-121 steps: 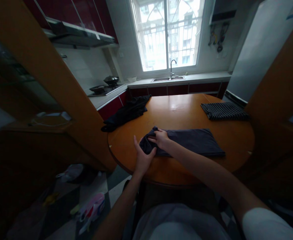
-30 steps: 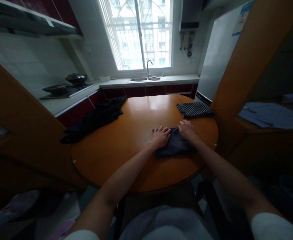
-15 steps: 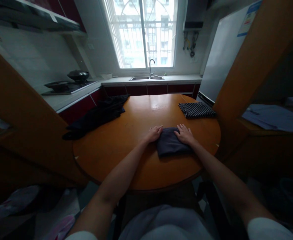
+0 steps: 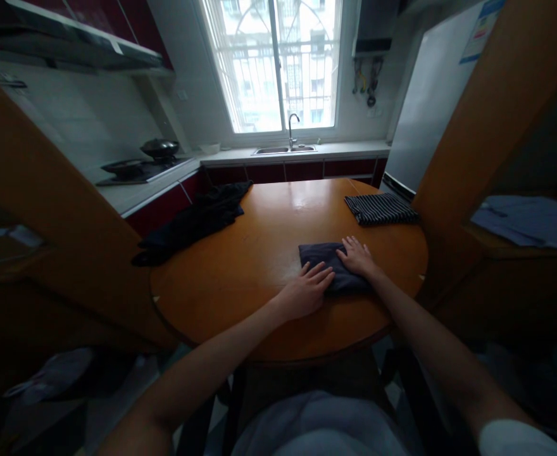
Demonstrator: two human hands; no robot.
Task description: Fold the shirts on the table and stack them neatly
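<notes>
A dark grey-blue folded garment (image 4: pixel 323 252) lies flat near the front right of the round wooden table (image 4: pixel 231 285). Across its near left corner rests my left hand (image 4: pixel 308 290), fingers stretched out and slightly spread. My right hand (image 4: pixel 357 258) lies on the garment's right part with its fingers extended forward. Neither hand grips the cloth. Parts of the garment's near and right sides are covered by my hands.
Behind my right hand, a folded black-and-white striped garment (image 4: pixel 380 209) sits at the table's right edge. A heap of dark clothes (image 4: pixel 197 221) hangs over the left edge. Beyond stand a counter with a sink (image 4: pixel 285 150), a stove with a wok (image 4: pixel 159 149), and a fridge (image 4: pixel 430 107).
My left hand has moved from the garment's far left edge toward me, onto its near left corner. The right hand stays in about the same place on the cloth.
</notes>
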